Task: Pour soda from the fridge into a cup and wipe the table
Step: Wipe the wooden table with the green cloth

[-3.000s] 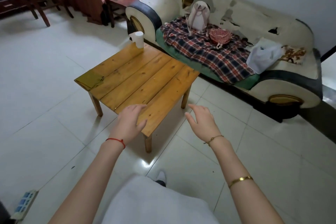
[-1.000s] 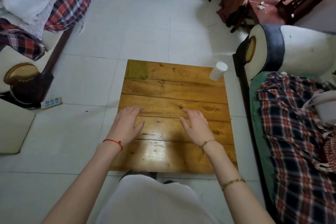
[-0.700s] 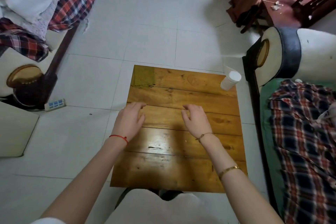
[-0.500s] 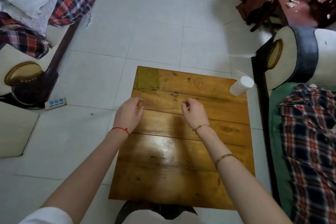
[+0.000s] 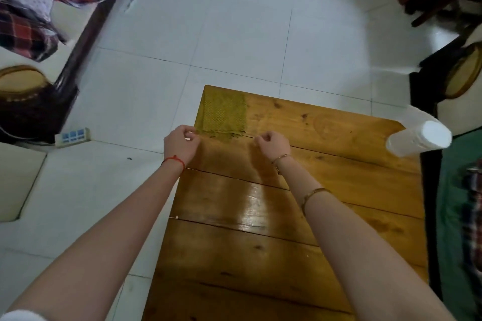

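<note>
Head view: left hand (image 5: 181,144) and right hand (image 5: 272,144), fingers curled and holding nothing, hover at the near edge of the flat olive-green woven cloth (image 5: 224,118), where a hasty pull risks toppling the white paper cup (image 5: 417,137) at the wooden plank table (image 5: 300,216) corner far to the cloth's right.

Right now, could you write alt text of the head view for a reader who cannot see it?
Two bare hands, left hand and right hand, reach with curled fingers toward the near edge of a green cloth on a wooden table. A white paper cup stands at the table's far right corner.
</note>
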The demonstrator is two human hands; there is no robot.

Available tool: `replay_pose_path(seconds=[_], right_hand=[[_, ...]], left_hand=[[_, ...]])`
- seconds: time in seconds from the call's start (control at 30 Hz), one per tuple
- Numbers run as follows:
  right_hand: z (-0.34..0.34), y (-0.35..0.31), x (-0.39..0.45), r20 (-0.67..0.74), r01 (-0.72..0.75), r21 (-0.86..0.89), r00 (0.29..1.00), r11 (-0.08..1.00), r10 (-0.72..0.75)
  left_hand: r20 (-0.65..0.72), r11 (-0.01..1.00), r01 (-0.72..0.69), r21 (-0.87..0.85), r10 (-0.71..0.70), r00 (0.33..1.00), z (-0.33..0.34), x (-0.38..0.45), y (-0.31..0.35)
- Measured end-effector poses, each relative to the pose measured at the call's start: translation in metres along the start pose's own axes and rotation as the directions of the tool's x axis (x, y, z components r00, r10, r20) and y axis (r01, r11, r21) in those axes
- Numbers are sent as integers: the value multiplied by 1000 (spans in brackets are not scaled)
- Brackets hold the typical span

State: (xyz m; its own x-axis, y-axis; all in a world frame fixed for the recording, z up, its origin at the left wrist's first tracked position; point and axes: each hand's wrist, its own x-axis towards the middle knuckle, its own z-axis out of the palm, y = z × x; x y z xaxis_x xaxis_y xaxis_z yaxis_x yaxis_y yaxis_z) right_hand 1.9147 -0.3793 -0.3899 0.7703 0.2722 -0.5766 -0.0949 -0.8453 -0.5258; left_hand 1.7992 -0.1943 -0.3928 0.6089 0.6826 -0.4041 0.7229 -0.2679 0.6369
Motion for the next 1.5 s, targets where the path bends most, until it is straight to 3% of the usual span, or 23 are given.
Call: replay_pose_path(seconds=[0.2,0.4,0.53,0.7,0.87,0.97,1.07,1.17,1.23,1.37,1.5], right_hand=[[35,4,62,27,-48,90,999,995,45],[54,-2,98,-50,-59,211,996,976,71],[59,-8,109,-31,-77,192,996,978,84],[64,-15,113,19,-115,184,993,976,113],[64,-15,106,32,-118,247,993,962,114],[64,-15,93,29,-118,367,993,922,116],[65,-11,76,112,-243,545,970,803,217],[68,-8,57,347,-440,792,895,423,282],[67,-6,42,464,-514,831,852,215,242],[58,8,15,513,-530,843,844,96,161],[56,42,1,397,-445,880,882,169,254]], left_hand=[[-11,999,35,-25,-36,999,30,57,-17],[-46,994,97,-43,-99,994,56,86,-17],[-99,987,159,6,-158,982,67,96,-18],[-101,993,94,67,-87,991,74,103,-20],[-118,995,-31,-96,20,993,69,89,-19],[-9,942,-47,-333,47,999,65,78,-20],[153,712,154,-685,-67,986,61,62,-9],[281,415,285,-864,-73,957,58,42,-1],[335,338,323,-884,-24,942,58,25,2],[355,401,335,-853,-27,935,63,-5,8],[254,747,230,-624,-85,964,73,-31,-1]])
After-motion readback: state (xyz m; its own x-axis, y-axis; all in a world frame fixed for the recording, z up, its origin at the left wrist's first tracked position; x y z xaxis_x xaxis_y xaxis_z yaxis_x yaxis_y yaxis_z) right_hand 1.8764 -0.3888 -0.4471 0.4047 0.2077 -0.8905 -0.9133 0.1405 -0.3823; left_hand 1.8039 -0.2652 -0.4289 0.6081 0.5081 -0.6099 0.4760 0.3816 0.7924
